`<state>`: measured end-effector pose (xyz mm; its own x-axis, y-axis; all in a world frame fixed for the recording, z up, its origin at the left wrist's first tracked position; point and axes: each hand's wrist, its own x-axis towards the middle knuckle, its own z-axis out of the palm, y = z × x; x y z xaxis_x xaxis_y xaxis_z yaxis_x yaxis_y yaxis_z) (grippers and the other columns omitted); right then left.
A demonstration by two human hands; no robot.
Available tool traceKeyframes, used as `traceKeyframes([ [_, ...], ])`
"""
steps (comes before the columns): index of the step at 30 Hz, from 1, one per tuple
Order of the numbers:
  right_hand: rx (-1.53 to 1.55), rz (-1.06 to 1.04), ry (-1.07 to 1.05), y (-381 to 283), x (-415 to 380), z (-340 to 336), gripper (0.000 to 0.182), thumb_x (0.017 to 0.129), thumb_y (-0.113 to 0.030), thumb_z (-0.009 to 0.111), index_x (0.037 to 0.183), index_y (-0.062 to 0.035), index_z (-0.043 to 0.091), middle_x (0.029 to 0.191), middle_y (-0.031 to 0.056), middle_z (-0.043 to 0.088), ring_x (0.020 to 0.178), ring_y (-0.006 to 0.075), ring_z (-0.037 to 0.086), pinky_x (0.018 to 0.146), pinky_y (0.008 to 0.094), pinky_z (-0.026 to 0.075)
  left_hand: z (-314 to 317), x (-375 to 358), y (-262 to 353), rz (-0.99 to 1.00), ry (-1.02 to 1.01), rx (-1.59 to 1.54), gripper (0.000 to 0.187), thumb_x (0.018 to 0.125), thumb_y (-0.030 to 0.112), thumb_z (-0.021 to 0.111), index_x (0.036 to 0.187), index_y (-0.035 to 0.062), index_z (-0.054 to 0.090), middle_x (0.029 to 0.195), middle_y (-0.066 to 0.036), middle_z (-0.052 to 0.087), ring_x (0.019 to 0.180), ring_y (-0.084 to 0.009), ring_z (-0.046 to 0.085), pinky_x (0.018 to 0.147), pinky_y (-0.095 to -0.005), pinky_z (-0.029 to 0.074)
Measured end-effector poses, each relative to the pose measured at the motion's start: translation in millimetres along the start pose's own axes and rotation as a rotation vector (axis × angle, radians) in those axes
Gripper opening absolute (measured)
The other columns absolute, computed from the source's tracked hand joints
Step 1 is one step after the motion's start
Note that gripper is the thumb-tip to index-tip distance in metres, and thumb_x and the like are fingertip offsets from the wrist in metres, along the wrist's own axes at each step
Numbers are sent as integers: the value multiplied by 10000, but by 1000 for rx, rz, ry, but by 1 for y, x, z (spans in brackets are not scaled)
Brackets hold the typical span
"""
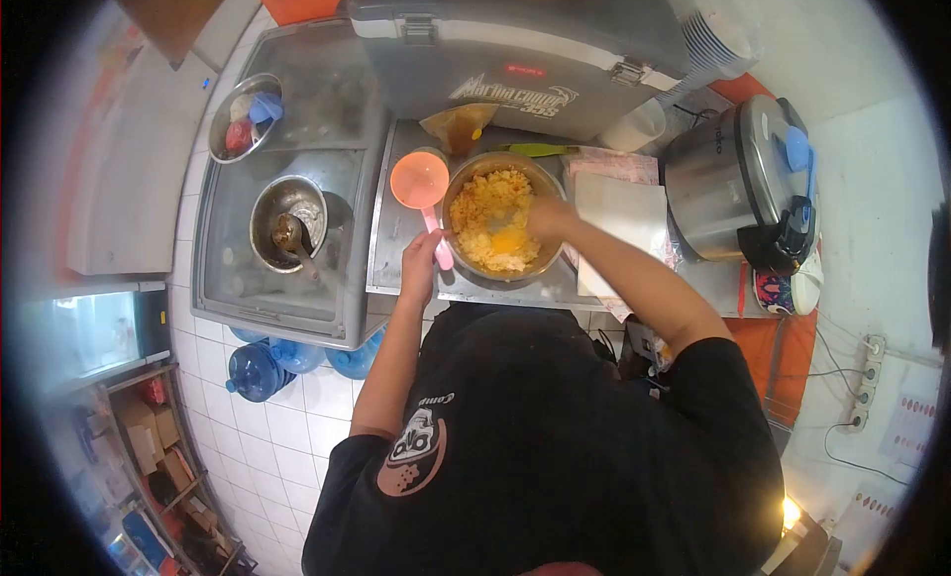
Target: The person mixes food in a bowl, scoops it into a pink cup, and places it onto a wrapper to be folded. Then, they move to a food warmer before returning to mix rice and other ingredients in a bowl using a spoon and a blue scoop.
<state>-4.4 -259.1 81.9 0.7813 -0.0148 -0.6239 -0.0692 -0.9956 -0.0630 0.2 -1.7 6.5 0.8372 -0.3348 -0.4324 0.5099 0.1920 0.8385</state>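
Observation:
A metal bowl [458, 262] of orange-yellow rice [490, 202] stands on the counter in front of me. My right hand [546, 220] reaches over its right rim, its fingers down at the rice. Whatever those fingers hold, if anything, is hidden. A brighter yellow patch [510, 241] lies on the rice just below them. Left of the bowl is a round orange scoop [419, 178] with a pink handle [444, 255]. My left hand [421, 262] is closed on this handle, close to the bowl's left rim.
A grey cooler box [515, 71] stands behind the bowl. To the right are stacked paper sheets [622, 229] and a large steel rice cooker [708, 185]. On the grey lid at left sit a metal bowl with a ladle [287, 233] and another bowl [230, 152] with small packets.

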Motion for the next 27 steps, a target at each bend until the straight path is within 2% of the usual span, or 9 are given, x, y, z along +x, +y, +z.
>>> traceKeyframes([
  [5, -114, 224, 158, 21, -9, -43, 257, 686, -217, 709, 894, -68, 731, 873, 137, 707, 846, 294, 686, 716, 396, 546, 1, 0, -2, -3, 26, 8, 297, 946, 273, 544, 1009, 6, 659, 906, -36, 642, 798, -110, 560, 742, -257, 437],
  [9, -162, 111, 68, 24, 23, 9, 247, 724, -182, 672, 919, -37, 716, 840, 146, 704, 809, 263, 692, 678, 381, 548, 1, 0, -2, 5, 19, 56, 302, 948, 272, 541, 1027, 4, 655, 915, -38, 644, 799, -114, 566, 748, -265, 447],
  [11, -314, -256, -516, 22, 65, 42, 161, 764, -85, 576, 867, -47, 694, 809, 123, 702, 634, 194, 649, 547, 335, 498, 1, -3, -2, -4, 34, 36, 294, 950, 265, 540, 1027, 5, 655, 907, -34, 641, 797, -110, 568, 740, -262, 450],
  [12, -324, -262, -520, 26, 67, 61, 161, 764, -85, 576, 867, -47, 694, 809, 123, 702, 634, 194, 649, 547, 335, 498, 1, -3, -4, -3, 43, 29, 294, 950, 265, 540, 1027, 5, 655, 907, -34, 641, 797, -110, 568, 740, -262, 450],
  [14, 1320, 306, -328, 36, 50, 96, 132, 802, -100, 568, 840, -3, 648, 688, 100, 671, 504, 109, 591, 423, 272, 421, 0, -1, -7, 18, 33, -18, 283, 949, 258, 543, 1018, 8, 657, 884, -27, 635, 775, -103, 564, 724, -255, 450],
  [20, 1810, 701, -195, 27, -10, 36, 163, 863, -128, 499, 825, -34, 626, 501, -57, 420, 345, 55, 274, 321, 211, 223, 0, -1, -4, 10, 23, -1, 270, 948, 253, 545, 994, 13, 658, 833, -10, 622, 728, -92, 553, 697, -252, 447],
  [24, 1927, 621, -307, 70, -15, 54, 163, 835, -100, 497, 722, -28, 589, 550, 23, 517, 368, 55, 317, 326, 209, 201, 2, 0, -2, -2, 41, 20, 272, 949, 257, 543, 988, 13, 658, 823, -7, 618, 725, -89, 552, 684, -248, 444],
  [26, 1892, 463, -139, 78, -23, 56, 200, 832, -132, 504, 762, -4, 640, 608, 94, 602, 418, 127, 471, 366, 274, 363, 3, -1, -2, -5, 54, 17, 277, 947, 263, 547, 994, 14, 659, 821, -7, 617, 717, -88, 550, 671, -242, 436],
  [27, 1892, 467, -141, 75, -20, 58, 200, 832, -132, 504, 762, -4, 640, 608, 94, 602, 418, 127, 471, 366, 274, 363, 3, -1, -3, -8, 55, 16, 277, 947, 263, 547, 994, 14, 659, 821, -7, 617, 717, -88, 550, 671, -242, 436],
])
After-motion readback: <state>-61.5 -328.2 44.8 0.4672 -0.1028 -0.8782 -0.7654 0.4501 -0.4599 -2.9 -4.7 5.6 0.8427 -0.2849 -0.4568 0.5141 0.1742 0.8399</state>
